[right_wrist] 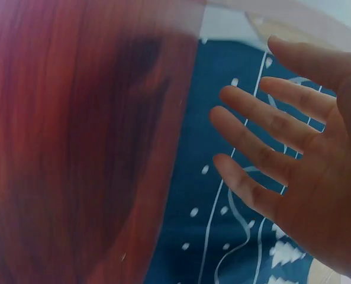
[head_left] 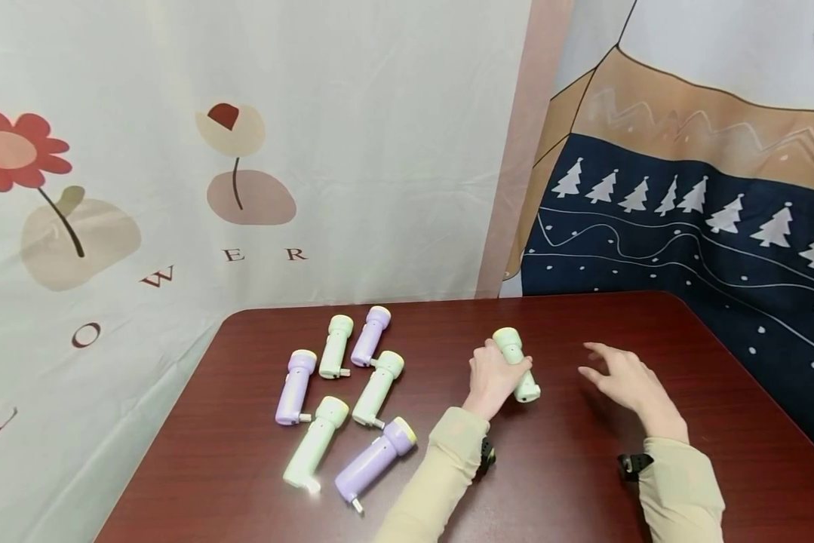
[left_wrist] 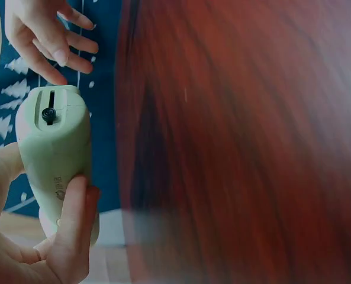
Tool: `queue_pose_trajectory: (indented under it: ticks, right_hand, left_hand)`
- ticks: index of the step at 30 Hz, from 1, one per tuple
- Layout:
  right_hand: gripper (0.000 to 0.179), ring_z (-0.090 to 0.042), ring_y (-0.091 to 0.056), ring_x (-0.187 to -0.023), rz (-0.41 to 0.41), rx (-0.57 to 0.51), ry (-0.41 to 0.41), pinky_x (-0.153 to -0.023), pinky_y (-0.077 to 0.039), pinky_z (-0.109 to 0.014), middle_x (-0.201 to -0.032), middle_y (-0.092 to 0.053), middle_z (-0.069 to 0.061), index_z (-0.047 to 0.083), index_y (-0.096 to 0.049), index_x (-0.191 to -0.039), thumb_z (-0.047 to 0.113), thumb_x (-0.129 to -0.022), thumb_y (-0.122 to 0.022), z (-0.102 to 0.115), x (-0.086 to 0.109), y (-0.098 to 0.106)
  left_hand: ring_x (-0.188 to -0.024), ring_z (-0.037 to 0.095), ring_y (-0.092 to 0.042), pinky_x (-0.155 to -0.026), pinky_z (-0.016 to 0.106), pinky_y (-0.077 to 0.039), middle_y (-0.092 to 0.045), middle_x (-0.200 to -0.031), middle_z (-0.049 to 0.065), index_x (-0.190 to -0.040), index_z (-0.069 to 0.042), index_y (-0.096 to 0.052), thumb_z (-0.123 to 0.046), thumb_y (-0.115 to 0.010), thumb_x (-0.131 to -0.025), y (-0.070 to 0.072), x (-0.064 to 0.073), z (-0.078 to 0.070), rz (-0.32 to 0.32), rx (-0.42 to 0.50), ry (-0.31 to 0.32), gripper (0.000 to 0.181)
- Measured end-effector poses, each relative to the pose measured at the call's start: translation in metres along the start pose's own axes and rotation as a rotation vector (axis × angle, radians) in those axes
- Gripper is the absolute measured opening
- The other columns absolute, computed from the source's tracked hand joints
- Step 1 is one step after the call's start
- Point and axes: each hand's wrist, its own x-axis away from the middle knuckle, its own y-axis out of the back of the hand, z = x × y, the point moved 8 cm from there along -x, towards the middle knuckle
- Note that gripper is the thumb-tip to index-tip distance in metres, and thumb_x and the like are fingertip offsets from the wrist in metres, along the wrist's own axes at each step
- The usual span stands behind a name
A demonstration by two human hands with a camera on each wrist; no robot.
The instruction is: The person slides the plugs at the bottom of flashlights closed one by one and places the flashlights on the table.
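My left hand (head_left: 495, 375) grips a pale green flashlight (head_left: 513, 348) around its body, above the right-centre part of the table. In the left wrist view the end of this green flashlight (left_wrist: 54, 142) shows a slot with a small dark knob, and the thumb and fingers of the left hand (left_wrist: 68, 231) lie on either side. To the right, my right hand (head_left: 629, 383) hovers over the table with fingers spread, holding nothing. The right wrist view shows that right hand (right_wrist: 305, 160) with its palm bare and the fingers apart.
On the table's left half lie several flashlights, among them a purple one (head_left: 376, 461) and a green one (head_left: 317, 443), with small crank-like tabs at their ends. The dark red tabletop (head_left: 556, 483) reaches back to a printed curtain (head_left: 393, 151).
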Motion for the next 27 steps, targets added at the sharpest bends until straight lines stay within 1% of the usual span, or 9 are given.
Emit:
queue_pose_trajectory:
  ticks: [2, 6, 9, 13, 19, 22, 25, 27]
  right_hand:
    - [0.053, -0.042, -0.06, -0.106, 0.006, -0.002, -0.027, -0.08, -0.046, -0.059, -0.117, -0.064, -0.026, 0.0, -0.047, -0.134, 0.028, -0.091, -0.06, -0.011, 0.002, 0.003]
    - [0.055, -0.043, -0.059, -0.106, 0.015, -0.001, -0.077, -0.08, -0.045, -0.06, -0.119, -0.061, -0.029, -0.003, -0.044, -0.135, 0.028, -0.092, -0.058, -0.029, 0.006, 0.008]
    - [0.055, -0.044, -0.058, -0.107, 0.019, 0.001, -0.105, -0.081, -0.044, -0.061, -0.121, -0.059, -0.03, -0.004, -0.043, -0.136, 0.029, -0.093, -0.056, -0.037, 0.007, 0.01]
    - [0.056, -0.044, -0.057, -0.107, 0.029, 0.001, -0.124, -0.08, -0.044, -0.06, -0.122, -0.058, -0.031, -0.004, -0.042, -0.136, 0.029, -0.093, -0.055, -0.044, 0.007, 0.012]
    - [0.056, -0.045, -0.057, -0.107, 0.04, 0.002, -0.14, -0.081, -0.043, -0.062, -0.123, -0.057, -0.031, -0.005, -0.041, -0.136, 0.028, -0.093, -0.054, -0.051, 0.009, 0.013]
    - [0.054, -0.045, -0.057, -0.106, 0.036, 0.005, -0.131, -0.081, -0.043, -0.062, -0.121, -0.058, -0.031, -0.006, -0.042, -0.135, 0.026, -0.093, -0.054, -0.051, 0.009, 0.013]
    - [0.053, -0.044, -0.058, -0.104, 0.029, 0.003, -0.12, -0.08, -0.044, -0.061, -0.12, -0.059, -0.031, -0.006, -0.043, -0.134, 0.025, -0.093, -0.055, -0.05, 0.009, 0.012]
    - [0.053, -0.043, -0.059, -0.104, 0.027, 0.0, -0.118, -0.08, -0.044, -0.06, -0.12, -0.059, -0.031, -0.006, -0.043, -0.134, 0.024, -0.093, -0.056, -0.05, 0.009, 0.012]
  left_hand:
    - [-0.07, 0.029, -0.062, -0.057, 0.029, -0.048, -0.061, -0.076, 0.011, -0.093, -0.006, -0.057, -0.046, -0.076, -0.071, -0.01, 0.003, -0.005, 0.03, 0.006, 0.016, 0.049]
    - [-0.071, 0.027, -0.061, -0.058, 0.027, -0.048, -0.059, -0.077, 0.009, -0.097, -0.005, -0.057, -0.046, -0.077, -0.07, -0.029, 0.008, -0.017, 0.072, 0.031, 0.027, 0.052]
    - [-0.071, 0.025, -0.06, -0.059, 0.027, -0.048, -0.059, -0.077, 0.009, -0.1, -0.004, -0.057, -0.045, -0.077, -0.07, -0.041, 0.012, -0.024, 0.094, 0.041, 0.036, 0.054]
    - [-0.073, 0.023, -0.06, -0.062, 0.026, -0.049, -0.059, -0.079, 0.008, -0.106, -0.003, -0.057, -0.045, -0.077, -0.07, -0.054, 0.017, -0.03, 0.114, 0.037, 0.052, 0.059]
    - [-0.071, 0.023, -0.062, -0.062, 0.025, -0.05, -0.06, -0.078, 0.007, -0.105, -0.003, -0.058, -0.044, -0.078, -0.07, -0.066, 0.02, -0.038, 0.116, 0.014, 0.023, 0.058]
    - [-0.071, 0.023, -0.063, -0.062, 0.025, -0.051, -0.061, -0.079, 0.007, -0.11, -0.001, -0.058, -0.044, -0.078, -0.07, -0.069, 0.02, -0.041, 0.111, -0.002, 0.01, 0.061]
    - [-0.071, 0.023, -0.064, -0.062, 0.025, -0.051, -0.061, -0.079, 0.008, -0.111, 0.0, -0.058, -0.043, -0.078, -0.07, -0.071, 0.019, -0.042, 0.103, -0.009, 0.005, 0.063]
    - [-0.071, 0.022, -0.064, -0.062, 0.025, -0.051, -0.062, -0.079, 0.007, -0.108, -0.002, -0.058, -0.043, -0.079, -0.069, -0.072, 0.018, -0.043, 0.101, -0.017, 0.009, 0.061]
